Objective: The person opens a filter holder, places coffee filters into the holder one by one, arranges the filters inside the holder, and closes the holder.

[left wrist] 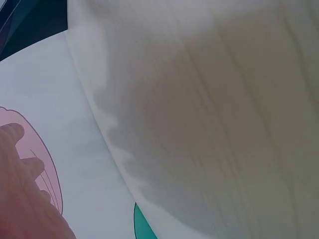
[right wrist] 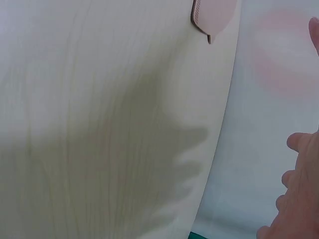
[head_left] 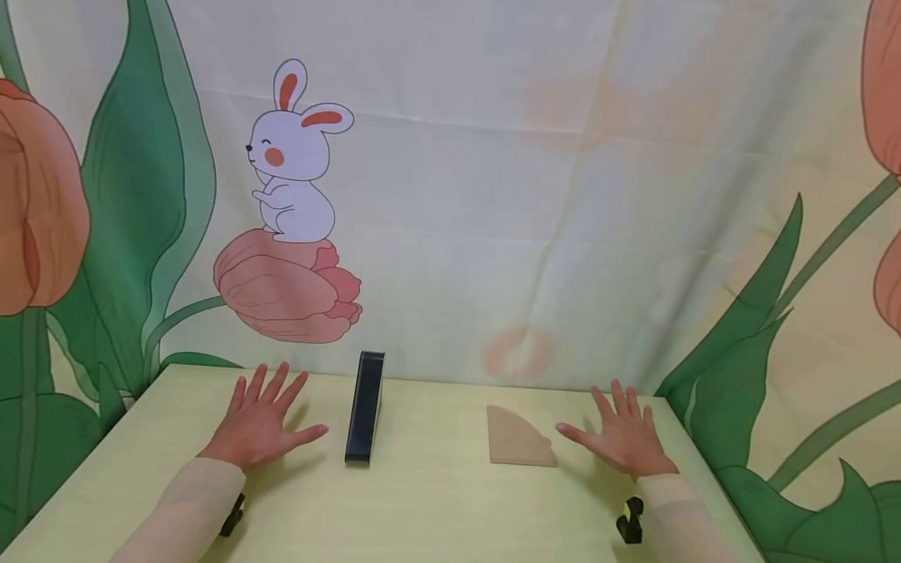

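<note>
Above the left part of the table, my left hand (head_left: 262, 426) is spread with straight fingers and holds nothing. Just right of its thumb stands a narrow black, box-like object (head_left: 364, 410), tall and slightly tilted in the head view; its kind is unclear. My right hand (head_left: 622, 436) hovers over the right side, fingers spread, also holding nothing. Left of its thumb lies a flat tan, quarter-circle piece (head_left: 519, 439) with a small tab on its curved edge. In the right wrist view this piece (right wrist: 215, 14) looks pinkish, with a dark ribbed edge.
The pale wood-grain table (head_left: 422, 508) ends at a hanging cloth (head_left: 450, 195) printed with a rabbit, tulips and leaves. Dark wrist-camera mounts (head_left: 631, 520) hang below both sleeves. Shadows of the hands fall on the tabletop.
</note>
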A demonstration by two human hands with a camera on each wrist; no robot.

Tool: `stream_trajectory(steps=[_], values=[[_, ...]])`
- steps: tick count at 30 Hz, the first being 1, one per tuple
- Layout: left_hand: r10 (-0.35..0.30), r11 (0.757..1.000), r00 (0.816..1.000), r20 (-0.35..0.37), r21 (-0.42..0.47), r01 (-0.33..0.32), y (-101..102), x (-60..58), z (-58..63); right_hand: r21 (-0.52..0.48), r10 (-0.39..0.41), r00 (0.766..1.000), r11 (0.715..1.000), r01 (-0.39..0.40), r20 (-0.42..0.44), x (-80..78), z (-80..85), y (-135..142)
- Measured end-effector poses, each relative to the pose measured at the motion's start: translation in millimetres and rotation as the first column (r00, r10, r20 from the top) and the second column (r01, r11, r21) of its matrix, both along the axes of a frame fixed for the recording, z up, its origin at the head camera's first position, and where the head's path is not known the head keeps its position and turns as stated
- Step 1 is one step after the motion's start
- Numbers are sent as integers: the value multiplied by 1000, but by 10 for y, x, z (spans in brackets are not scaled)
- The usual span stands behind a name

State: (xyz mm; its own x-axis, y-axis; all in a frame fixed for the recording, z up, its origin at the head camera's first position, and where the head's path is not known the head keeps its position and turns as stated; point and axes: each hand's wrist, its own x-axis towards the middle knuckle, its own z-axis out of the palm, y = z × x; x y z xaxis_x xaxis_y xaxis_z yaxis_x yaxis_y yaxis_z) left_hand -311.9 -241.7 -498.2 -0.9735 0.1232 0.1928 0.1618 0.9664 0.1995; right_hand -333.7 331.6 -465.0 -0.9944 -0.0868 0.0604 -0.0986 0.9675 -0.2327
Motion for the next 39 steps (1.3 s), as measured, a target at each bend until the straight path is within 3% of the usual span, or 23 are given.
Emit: stream_trajectory(steps=[5, 9, 15, 19, 27, 35, 37, 39], values=[[-13, 999, 1000, 3, 36, 13, 32, 9, 39, -17, 18, 999, 1000, -19, -36, 5, -25, -64], [-50, 991, 999, 7, 122, 49, 87, 16, 80, -36, 45, 996, 998, -48, -82, -2, -83, -133], [-123, 965, 991, 57, 240, 105, 189, 15, 123, -108, 67, 993, 991, -77, -101, 4, -185, -314], [-146, 935, 982, 122, 341, 96, 233, 2, 151, -195, 74, 994, 977, -87, -76, 25, -269, -477], [-179, 826, 966, 186, 561, 45, 326, -110, 185, -407, 120, 990, 903, -137, -68, 120, -340, -945], [-249, 679, 963, 106, 728, 96, 453, -248, 133, -549, 143, 981, 813, -194, -135, 231, -367, -1520], [-248, 662, 963, 108, 744, 87, 482, -286, 138, -583, 148, 979, 787, -201, -138, 239, -375, -1657], [-241, 652, 963, 124, 755, 66, 501, -320, 150, -646, 158, 979, 736, -204, -128, 249, -375, -1794]])
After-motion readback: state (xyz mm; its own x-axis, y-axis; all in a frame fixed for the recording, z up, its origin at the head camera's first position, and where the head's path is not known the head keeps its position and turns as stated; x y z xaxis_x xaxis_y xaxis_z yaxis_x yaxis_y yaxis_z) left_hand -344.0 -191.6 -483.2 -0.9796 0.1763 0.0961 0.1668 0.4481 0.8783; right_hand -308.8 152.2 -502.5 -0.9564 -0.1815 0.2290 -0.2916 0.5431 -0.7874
